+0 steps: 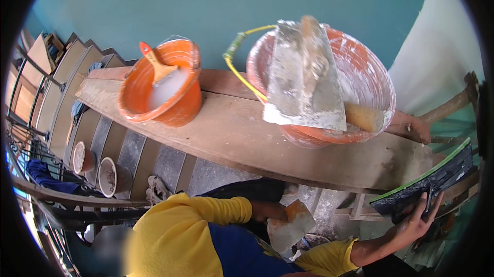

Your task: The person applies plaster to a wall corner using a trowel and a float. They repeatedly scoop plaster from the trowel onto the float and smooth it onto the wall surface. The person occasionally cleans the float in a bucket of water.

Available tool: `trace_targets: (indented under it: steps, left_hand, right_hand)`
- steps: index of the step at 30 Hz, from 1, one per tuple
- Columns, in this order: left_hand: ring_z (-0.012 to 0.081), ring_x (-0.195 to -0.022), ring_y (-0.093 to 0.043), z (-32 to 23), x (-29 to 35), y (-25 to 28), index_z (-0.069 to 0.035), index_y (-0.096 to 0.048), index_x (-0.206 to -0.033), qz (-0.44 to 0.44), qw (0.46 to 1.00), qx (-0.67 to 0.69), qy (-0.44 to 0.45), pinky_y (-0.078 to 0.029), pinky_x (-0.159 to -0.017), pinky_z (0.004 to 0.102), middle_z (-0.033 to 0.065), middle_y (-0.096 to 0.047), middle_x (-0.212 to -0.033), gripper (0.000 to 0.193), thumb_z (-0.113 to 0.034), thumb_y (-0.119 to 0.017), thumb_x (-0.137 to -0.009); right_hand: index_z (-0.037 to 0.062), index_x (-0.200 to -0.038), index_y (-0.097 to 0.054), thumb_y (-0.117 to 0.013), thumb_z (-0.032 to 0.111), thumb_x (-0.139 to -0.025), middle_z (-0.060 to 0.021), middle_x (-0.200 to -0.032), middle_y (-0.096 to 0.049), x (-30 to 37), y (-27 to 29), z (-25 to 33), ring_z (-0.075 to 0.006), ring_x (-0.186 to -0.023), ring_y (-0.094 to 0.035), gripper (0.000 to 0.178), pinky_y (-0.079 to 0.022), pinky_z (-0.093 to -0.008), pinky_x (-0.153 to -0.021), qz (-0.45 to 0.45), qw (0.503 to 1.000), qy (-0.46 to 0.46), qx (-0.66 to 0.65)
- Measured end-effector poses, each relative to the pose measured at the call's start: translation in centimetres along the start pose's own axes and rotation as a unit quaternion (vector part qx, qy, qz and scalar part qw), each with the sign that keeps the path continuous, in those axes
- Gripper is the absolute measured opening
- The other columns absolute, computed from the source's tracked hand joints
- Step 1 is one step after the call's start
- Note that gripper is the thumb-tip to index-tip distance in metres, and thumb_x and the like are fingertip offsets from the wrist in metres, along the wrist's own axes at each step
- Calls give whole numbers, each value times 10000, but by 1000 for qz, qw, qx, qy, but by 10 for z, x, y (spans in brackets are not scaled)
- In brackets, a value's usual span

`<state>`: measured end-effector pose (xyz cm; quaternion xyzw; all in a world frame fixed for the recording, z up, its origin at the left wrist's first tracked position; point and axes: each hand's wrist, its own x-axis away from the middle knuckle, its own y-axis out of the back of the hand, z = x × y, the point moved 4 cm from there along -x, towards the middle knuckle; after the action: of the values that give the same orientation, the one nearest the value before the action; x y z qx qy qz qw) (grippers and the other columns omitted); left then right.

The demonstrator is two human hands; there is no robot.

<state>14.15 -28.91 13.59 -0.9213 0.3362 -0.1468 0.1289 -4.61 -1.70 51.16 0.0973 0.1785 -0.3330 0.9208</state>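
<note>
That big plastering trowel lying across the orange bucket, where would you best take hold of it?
By its wooden handle, coming from the right. The plastering trowel rests across the rim of the orange bucket, and the handle's end pokes out past the blade at the lower right; the blade is smeared with plaster, with thin edges.

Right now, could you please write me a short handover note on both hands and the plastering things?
Left hand: gripping a plaster-smeared scraper below the plank.
Right hand: spread open on a dark green-edged board.
On the plank: small orange bucket with brush; large bucket with trowel across its rim.
Done: tools already carry plaster.
Left: the teal wall ahead looks uncoated.
</note>
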Motion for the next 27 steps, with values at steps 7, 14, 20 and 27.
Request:
trace_targets:
  steps: [7,14,20,27]
  left_hand:
    - [237,-1107,-683,-106,22,-37,-7,-658,-1255,-94,934,167,301,-533,-963,403,113,-704,-1191,443,-197,-745,-865]
    - [145,-1025,-663,-143,47,-31,8,-679,-1217,-53,976,13,209,-537,-918,348,91,-717,-1131,398,-269,-686,-932]
    - [154,-1026,-653,-159,81,-20,9,-680,-1234,-16,998,-6,67,-524,-910,346,88,-713,-1123,399,-239,-695,-921]
    - [194,-1123,-643,-204,144,-14,27,-637,-1345,-14,978,185,96,-463,-1020,343,100,-709,-1210,507,-211,-705,-902]
  right_hand:
    - [106,-1512,-538,-558,322,-1091,25,-832,-550,16,-8,113,-51,-666,-429,473,-307,-235,-548,12,999,39,-11]
    - [-27,-1348,-620,-654,114,-1023,-159,-1258,-681,63,-60,209,-243,-1109,-639,357,-511,-344,-934,209,960,165,87]
    - [18,-1289,-659,-751,237,-951,-171,-1188,-724,150,-157,352,-351,-1042,-702,412,-537,-411,-921,396,826,375,141]
    - [59,-1002,-682,-776,283,-854,-120,-917,-699,277,-302,354,-315,-934,-686,285,-535,-454,-762,587,586,521,203]
